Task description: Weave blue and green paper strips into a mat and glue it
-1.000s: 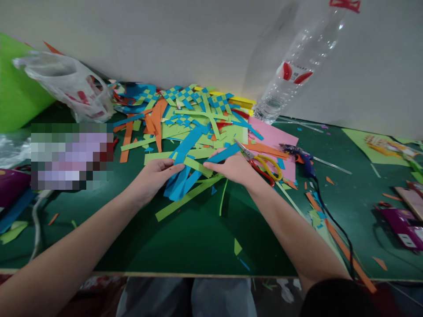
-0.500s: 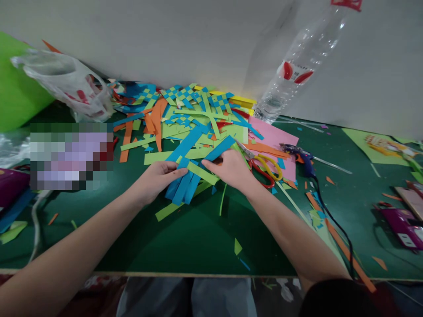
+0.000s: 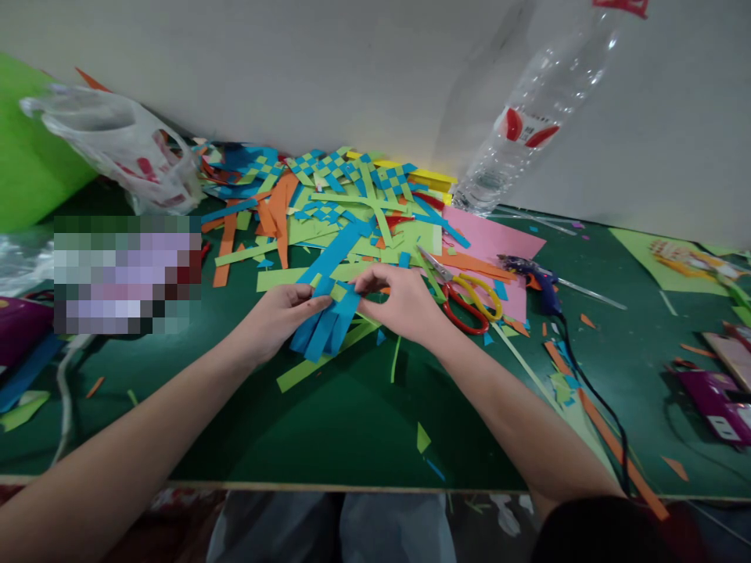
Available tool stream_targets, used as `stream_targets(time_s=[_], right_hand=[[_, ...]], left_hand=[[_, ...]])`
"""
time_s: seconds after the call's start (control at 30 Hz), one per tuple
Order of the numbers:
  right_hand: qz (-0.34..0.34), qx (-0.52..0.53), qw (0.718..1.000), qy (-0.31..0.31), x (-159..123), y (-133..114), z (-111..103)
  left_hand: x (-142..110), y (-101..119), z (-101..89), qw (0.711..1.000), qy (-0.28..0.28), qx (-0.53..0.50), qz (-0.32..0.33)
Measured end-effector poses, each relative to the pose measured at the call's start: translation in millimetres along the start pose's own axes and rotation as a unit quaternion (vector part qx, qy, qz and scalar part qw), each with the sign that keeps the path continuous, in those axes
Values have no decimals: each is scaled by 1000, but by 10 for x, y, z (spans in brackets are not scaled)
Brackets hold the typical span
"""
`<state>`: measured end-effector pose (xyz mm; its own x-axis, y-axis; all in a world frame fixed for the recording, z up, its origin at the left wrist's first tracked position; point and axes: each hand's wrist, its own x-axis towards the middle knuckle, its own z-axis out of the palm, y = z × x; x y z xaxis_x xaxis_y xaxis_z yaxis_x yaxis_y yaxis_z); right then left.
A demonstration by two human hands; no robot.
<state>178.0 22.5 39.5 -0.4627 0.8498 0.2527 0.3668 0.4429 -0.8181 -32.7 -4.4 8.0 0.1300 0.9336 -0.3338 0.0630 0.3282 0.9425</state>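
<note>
Between my hands is a small weave of blue and green paper strips (image 3: pixel 321 332), its blue ends fanning down toward me. My left hand (image 3: pixel 285 317) pinches its left edge between thumb and fingers. On the opposite side, my right hand (image 3: pixel 399 297) pinches the weave's right edge, thumb and forefinger meeting at a blue strip. A long green strip (image 3: pixel 320 366) lies on the table below the weave. Scissors (image 3: pixel 466 301) with red and yellow handles rest to the right of my right hand.
Finished checkered pieces (image 3: pixel 334 168) and loose strips pile up by the wall. A clear plastic bottle (image 3: pixel 533 117) leans at the back right, with a blue glue gun (image 3: pixel 543 289) nearer me. A white plastic bag (image 3: pixel 123 148) stands left. Pink paper (image 3: pixel 516 231) lies beneath the scissors.
My right hand has moved slightly left, its fingers closing at the weave's right edge. The blue strip that stuck out up and right is now folded over toward the weave.
</note>
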Motion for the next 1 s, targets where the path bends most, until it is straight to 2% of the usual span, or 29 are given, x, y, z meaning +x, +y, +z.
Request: stream_targets(time_s=[0.1, 0.33, 0.47, 0.6, 0.8, 0.9, 1.0], right_hand=[[8, 23, 1000, -18, 8, -4, -20], [-2, 35, 999, -39, 6, -55, -37], [-2, 100, 995, -30, 12, -53, -35], [59, 188, 980, -6, 40, 1, -20], [148, 176, 973, -17, 51, 12, -28], [158, 176, 971, -18, 46, -12, -48], [140, 162, 977, -10, 47, -20, -57]], left_hand=[[-17, 48, 16, 1000, -9, -13, 9], [-18, 86, 53, 998, 36, -57, 6], [-16, 81, 46, 996, 43, -74, 31], [-63, 171, 67, 995, 58, -64, 44], [-64, 154, 54, 996, 60, -42, 45], [-24, 79, 32, 997, 59, -29, 50], [-4, 44, 22, 998, 47, -33, 39]])
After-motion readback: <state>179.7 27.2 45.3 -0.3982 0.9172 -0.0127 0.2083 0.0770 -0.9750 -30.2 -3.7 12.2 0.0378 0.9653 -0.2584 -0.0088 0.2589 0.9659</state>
